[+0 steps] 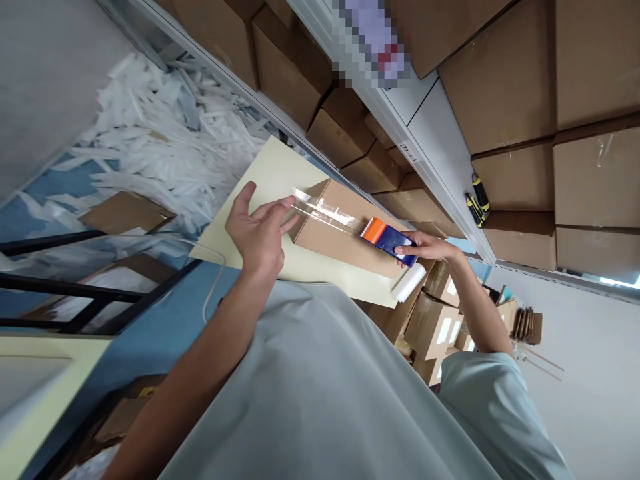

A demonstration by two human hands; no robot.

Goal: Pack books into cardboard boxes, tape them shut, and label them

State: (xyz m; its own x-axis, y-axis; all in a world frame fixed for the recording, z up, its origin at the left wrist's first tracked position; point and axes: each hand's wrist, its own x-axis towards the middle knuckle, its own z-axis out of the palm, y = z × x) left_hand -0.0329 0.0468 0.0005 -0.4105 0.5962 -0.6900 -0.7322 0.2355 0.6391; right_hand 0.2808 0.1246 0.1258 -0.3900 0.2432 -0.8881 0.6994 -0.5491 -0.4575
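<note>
A brown cardboard box lies on the cream tabletop in front of me. Clear packing tape stretches across it. At the left end of that strip is my left hand, with the tape at the tips of its thumb and index finger and the other fingers held apart. My right hand is wrapped around a blue and orange tape dispenser over the box's right part. The strip runs into the dispenser's toothed orange end.
Shelves with cardboard boxes run along the far side. Yellow and black hand tools lie on a shelf edge. A white roll sits at the table's right end. White packing scraps are heaped at left, near a white cable.
</note>
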